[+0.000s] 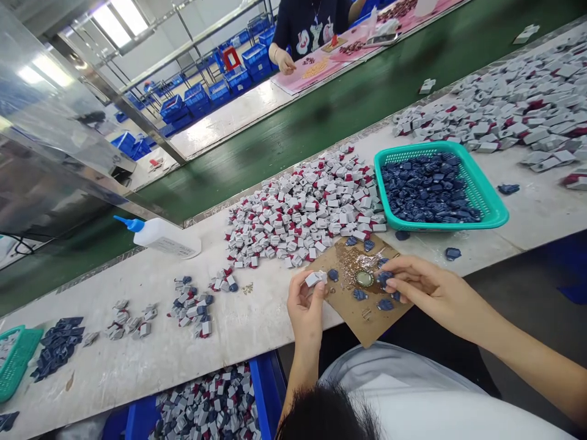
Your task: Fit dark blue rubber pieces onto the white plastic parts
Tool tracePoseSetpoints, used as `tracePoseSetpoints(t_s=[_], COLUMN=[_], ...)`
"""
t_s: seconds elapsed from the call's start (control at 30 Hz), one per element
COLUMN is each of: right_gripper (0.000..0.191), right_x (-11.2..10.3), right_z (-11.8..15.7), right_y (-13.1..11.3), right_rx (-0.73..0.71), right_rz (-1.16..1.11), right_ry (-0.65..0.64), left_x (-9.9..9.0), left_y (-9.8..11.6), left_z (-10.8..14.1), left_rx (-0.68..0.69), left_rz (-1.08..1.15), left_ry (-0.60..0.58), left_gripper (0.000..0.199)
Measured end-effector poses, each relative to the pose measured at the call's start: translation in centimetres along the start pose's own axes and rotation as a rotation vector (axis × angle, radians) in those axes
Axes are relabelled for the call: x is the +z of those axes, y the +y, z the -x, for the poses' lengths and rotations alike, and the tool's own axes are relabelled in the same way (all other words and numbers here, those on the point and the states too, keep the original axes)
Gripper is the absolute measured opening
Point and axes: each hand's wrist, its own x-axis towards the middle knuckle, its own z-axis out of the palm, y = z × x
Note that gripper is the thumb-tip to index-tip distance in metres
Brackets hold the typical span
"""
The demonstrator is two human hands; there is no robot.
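My left hand [306,305] pinches a small light-grey plastic part [316,278] between thumb and fingers, over the left side of a brown board [351,311]. Over the board's right side, my right hand [417,284] is closed on a small dark-blue plastic piece [384,278]. Between the hands, a small round cap [364,279] with pale liquid sits on the board among whitish specks. Several loose dark-blue pieces [360,295] lie around it. Just behind the board spreads a large heap of grey and dark-red parts [302,208].
A green basket [498,214] of dark-blue pieces stands at the right. A white squeeze bottle [169,238] with a blue tip lies left of the heap. Small piles of parts [192,305] sit farther left. Below the table edge is a blue bin [263,397]. Across the green conveyor [275,143], a person [312,27] works.
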Motion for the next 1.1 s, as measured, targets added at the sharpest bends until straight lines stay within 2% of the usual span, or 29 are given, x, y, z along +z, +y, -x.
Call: tracePoseSetpoints(t_s=[0.17, 0.23, 0.33, 0.53, 0.73, 0.87, 0.97, 1.03, 1.1], right_gripper=[0.021, 0.019, 0.023, 0.025, 0.028, 0.024, 0.029, 0.031, 0.034], right_x=[-0.2, -0.1, 0.3, 0.9, 0.8, 0.8, 0.7, 0.6, 0.5], right_z=[-1.0, -1.6, -2.5, -3.3, -3.4, -3.4, -3.2, -3.1, -2.9], right_y=[0.3, 0.3, 0.7, 1.7, 0.6, 0.7, 0.7, 0.2, -1.0], right_rx=[-0.425, -0.527, -0.595, -0.586, -0.523, -0.437, -0.38, -0.36, -0.303], right_rz=[0.453, 0.522, 0.581, 0.698, 0.709, 0.694, 0.651, 0.614, 0.483], right_ry=[0.075, 0.072, 0.033, -0.025, -0.154, -0.126, -0.12, -0.113, -0.06], left_x=[0.3, 0.4, 0.4, 0.4, 0.5, 0.5, 0.5, 0.6, 0.6], left_y=[0.7, 1.0, 1.3, 1.7, 2.0, 2.0, 2.0, 2.1, 2.2], left_z=[0.5, 0.5, 0.5, 0.7, 0.7, 0.6, 0.7, 0.9, 1.0], left_rx=[-0.026, -0.034, -0.052, -0.09, -0.152, -0.12, -0.101, -0.094, -0.082], left_rz=[0.064, 0.088, 0.114, 0.131, 0.155, 0.152, 0.163, 0.183, 0.201], left_ry=[0.018, 0.015, 0.009, -0.015, -0.04, -0.024, -0.048, -0.079, -0.11], left_gripper=[0.039, 0.038, 0.036, 0.033, 0.033, 0.032, 0.03, 0.028, 0.025])
